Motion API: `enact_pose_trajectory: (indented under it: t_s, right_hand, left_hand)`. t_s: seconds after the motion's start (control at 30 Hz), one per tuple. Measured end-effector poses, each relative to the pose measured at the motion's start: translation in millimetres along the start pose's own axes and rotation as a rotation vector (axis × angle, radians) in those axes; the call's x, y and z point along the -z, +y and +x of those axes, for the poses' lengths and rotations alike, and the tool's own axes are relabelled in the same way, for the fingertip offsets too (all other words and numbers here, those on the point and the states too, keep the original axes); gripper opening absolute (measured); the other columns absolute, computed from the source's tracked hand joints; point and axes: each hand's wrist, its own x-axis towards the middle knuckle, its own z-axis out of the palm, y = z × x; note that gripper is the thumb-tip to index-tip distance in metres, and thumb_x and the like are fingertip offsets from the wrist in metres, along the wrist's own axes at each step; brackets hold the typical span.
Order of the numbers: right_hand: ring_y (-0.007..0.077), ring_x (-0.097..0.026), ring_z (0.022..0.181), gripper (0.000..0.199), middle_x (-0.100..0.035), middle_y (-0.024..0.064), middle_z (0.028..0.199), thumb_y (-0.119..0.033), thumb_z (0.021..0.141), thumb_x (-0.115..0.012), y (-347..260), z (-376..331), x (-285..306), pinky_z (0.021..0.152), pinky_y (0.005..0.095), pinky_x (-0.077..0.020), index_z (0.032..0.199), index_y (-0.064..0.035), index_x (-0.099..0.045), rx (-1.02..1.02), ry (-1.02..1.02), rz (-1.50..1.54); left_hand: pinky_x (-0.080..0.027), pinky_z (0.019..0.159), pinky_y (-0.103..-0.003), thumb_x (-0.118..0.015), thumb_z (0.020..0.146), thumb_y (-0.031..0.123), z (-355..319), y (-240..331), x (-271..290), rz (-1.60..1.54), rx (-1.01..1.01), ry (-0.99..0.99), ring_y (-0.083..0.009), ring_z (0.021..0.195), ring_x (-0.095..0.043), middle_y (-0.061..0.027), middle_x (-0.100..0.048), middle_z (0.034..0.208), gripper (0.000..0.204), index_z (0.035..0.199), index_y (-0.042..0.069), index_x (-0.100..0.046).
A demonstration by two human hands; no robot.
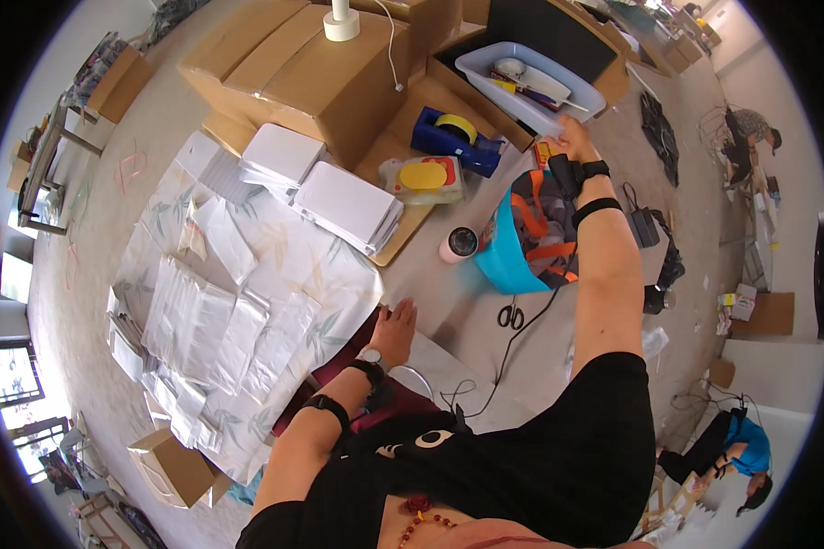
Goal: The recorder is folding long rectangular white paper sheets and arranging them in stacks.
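Note:
My left hand (395, 332) lies open, fingers stretched out, by the lower right corner of a leaf-patterned sheet (339, 265). Nothing is in it. My right arm reaches far forward, and my right hand (574, 139) is by the near rim of a pale blue plastic bin (485, 60). Its fingers look bent together; what they hold, if anything, is hidden. Beside them is a small red and yellow box (544, 154). Below the right wrist stands a bright blue bag (502, 252) with orange straps. A pink cup with a black lid (459, 244) is left of the bag.
Stacks of white cards (348, 203) and clear plastic bags (188, 316) lie on the sheet. Beyond are a large cardboard box (320, 87), a blue tape dispenser (453, 137) and a yellow-labelled packet (426, 177). Black scissors (511, 317) lie near a cable. Other people are at right.

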Motion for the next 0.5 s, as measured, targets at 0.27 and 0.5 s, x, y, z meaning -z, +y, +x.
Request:
enact_pose_trajectory:
  t_s: [0.27,0.5]
  right_hand:
    - [0.0376,-0.050,0.126,0.067,-0.050,0.0126,0.142,-0.048,0.090,-0.066,-14,-56,-71,0.090,0.0584,-0.0503,0.144,-0.0125,-0.050,0.021,0.108,0.037]
    - [0.0316,-0.062,0.107,0.050,-0.063,0.0138,0.115,-0.046,0.094,-0.070,36,20,-38,0.091,0.0482,-0.0518,0.128,-0.0104,-0.060,0.615,0.097,-0.244]
  left_hand:
    - [-0.031,0.120,-0.056,-0.066,0.083,0.017,-21,-16,1,0.063,0.061,-0.034,-0.0329,0.151,-0.035,-0.0215,-0.038,0.161,0.073,0.150,-0.006,-0.045]
    - [-0.031,0.120,-0.057,-0.065,0.082,0.013,-11,-12,4,-0.042,0.054,-0.007,-0.0299,0.150,-0.037,-0.0190,-0.039,0.160,0.072,0.149,-0.004,-0.046]
